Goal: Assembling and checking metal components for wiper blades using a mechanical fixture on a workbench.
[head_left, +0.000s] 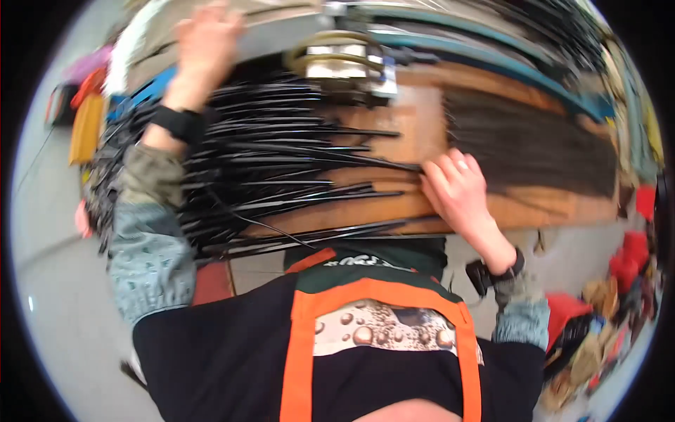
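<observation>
Long, thin, glossy black strips (260, 130) lie in a loose pile across the left half of the wooden table. Their ends point right, toward the middle. My right hand (457, 186) is closed, with fingers pinching the end of a black strip (383, 163) that runs back into the pile. My left hand (209, 42) is raised beyond the far left of the pile, over a pale grey surface. Motion smears its fingers, so I cannot see whether it holds anything. A metal device (344, 67) with curved hoses stands at the table's far middle, between my hands.
A dark brown, finely ridged layer (527, 141) covers the right part of the wooden table (394, 207). Blue rails (485, 53) run along the far side. Red and brown cloth-like items (626, 264) lie at the right; a yellow container (86, 130) is on the left.
</observation>
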### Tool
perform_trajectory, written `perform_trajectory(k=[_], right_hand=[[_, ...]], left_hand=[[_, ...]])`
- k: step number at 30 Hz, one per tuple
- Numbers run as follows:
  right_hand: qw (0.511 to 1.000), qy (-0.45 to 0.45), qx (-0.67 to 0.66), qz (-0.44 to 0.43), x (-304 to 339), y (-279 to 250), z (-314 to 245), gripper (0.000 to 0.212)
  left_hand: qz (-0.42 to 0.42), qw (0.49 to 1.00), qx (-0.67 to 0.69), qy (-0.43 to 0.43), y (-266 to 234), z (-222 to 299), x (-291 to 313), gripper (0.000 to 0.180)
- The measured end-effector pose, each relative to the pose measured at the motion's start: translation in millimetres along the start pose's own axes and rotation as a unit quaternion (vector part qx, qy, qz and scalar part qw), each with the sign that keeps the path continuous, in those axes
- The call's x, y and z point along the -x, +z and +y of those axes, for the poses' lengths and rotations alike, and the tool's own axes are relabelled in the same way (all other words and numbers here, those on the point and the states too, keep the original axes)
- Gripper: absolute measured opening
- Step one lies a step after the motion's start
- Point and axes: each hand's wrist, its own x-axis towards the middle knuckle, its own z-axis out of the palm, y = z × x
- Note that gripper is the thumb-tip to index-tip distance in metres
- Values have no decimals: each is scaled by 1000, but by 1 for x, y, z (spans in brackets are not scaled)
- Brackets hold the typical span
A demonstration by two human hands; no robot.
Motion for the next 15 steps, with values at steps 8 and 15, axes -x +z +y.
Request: perform_trajectory(k=[8,15], right_hand=[[973,34,-128,188,17,3,11,23],[968,71,-55,236,59,-29,58,24]], left_hand=[[-46,883,466,7,-185,180,19,42],[-43,857,505,90,-186,142,-13,39]])
